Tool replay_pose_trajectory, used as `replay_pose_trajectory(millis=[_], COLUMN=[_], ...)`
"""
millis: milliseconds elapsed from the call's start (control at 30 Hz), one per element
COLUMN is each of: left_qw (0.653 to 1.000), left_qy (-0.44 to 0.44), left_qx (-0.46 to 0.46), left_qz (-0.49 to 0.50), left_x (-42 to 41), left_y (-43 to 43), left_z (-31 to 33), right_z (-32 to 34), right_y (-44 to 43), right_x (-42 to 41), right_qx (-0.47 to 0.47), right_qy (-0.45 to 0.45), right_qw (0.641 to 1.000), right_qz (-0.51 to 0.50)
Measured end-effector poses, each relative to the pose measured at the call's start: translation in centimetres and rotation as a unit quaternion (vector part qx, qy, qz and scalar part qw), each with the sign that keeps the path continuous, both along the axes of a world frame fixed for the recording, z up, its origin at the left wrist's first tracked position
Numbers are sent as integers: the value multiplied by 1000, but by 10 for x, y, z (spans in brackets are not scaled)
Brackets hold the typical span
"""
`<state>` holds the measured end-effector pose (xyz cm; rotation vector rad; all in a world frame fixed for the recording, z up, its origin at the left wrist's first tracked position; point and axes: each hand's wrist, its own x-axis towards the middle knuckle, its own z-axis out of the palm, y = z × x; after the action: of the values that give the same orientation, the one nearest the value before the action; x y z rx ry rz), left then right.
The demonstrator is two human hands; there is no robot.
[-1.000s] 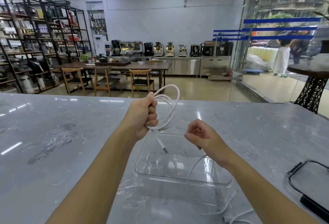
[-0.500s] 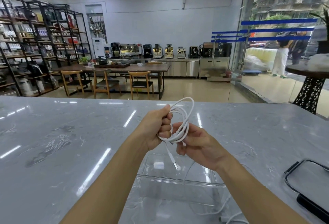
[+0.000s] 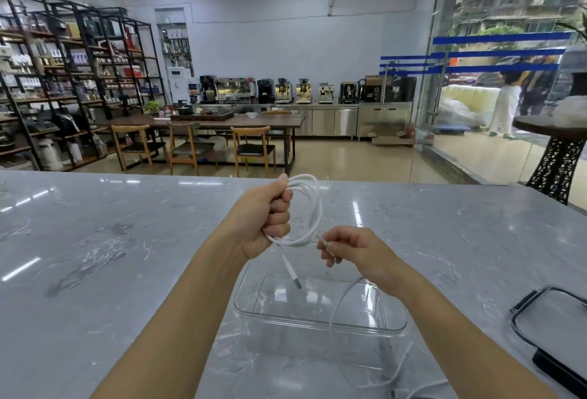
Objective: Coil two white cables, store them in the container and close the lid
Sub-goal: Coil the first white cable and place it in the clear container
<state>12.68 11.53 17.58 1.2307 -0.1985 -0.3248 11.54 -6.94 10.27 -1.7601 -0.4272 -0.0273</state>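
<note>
My left hand is closed around a coiled white cable, held above the far edge of a clear plastic container. One plug end of that cable hangs down over the container. My right hand pinches the cable's other plug end just right of the coil. A second white cable trails from the container's right side down across the marble counter toward me. The container's lid, clear with a black rim, lies on the counter at the far right.
The grey marble counter stretches wide on both sides. Beyond its far edge are wooden chairs, a long table, shelving and a glass wall.
My right hand has come off the coil and moved right and down, now pinching the cable's free plug end. My left hand keeps its hold on the coil.
</note>
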Motion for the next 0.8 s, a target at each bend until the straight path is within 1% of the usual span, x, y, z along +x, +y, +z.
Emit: replay_pose_trajectory(millis=[100, 167, 267, 333, 400, 433, 500, 533, 567, 600, 633, 667, 700, 767, 800], left_qw=[1000, 999, 996, 992, 989, 988, 987, 986, 984, 979, 974, 970, 969, 968, 965], left_qy=[-12, -19, -36, -50, -61, -64, -65, -68, -77, -94, -112, -126, -133, -138, -144], left_qx=[13, 28, 55, 78, 95, 99, 97, 98, 106, 123, 140, 150, 153, 153, 161], left_qz=[19, 34, 61, 81, 99, 104, 111, 117, 123, 130, 136, 140, 142, 144, 149], left_x=[1, 1, 0, -1, -2, -2, -2, -2, -2, -3, -3, -4, -4, -5, -5], left_y=[6, 9, 13, 12, 8, 6, 0, -3, -7, -10, -14, -17, -19, -21, -22], left_z=[6, 8, 12, 11, 7, 5, 2, 1, 0, -2, -4, -6, -7, -8, -8], right_z=[5, 4, 5, 10, 15, 17, 21, 23, 24, 26, 28, 29, 28, 26, 26], right_y=[-10, -18, -26, -30, -30, -28, -20, -16, -10, -4, 2, 9, 13, 18, 20], right_x=[6, 10, 14, 13, 8, 4, -5, -7, -10, -12, -13, -13, -13, -10, -10], right_qx=[-94, -167, -230, -273, -293, -265, -130, -72, -59, -80, -111, -111, -75, 28, 43], right_qy=[-22, -49, -80, -83, -51, -22, 37, 68, 85, 87, 74, 60, 51, 39, 24], right_qw=[994, 981, 963, 952, 953, 964, 988, 990, 986, 983, 982, 985, 991, 998, 999], right_qz=[-55, -80, -114, -112, -62, -19, 69, 104, 128, 138, 137, 120, 96, 43, 13])
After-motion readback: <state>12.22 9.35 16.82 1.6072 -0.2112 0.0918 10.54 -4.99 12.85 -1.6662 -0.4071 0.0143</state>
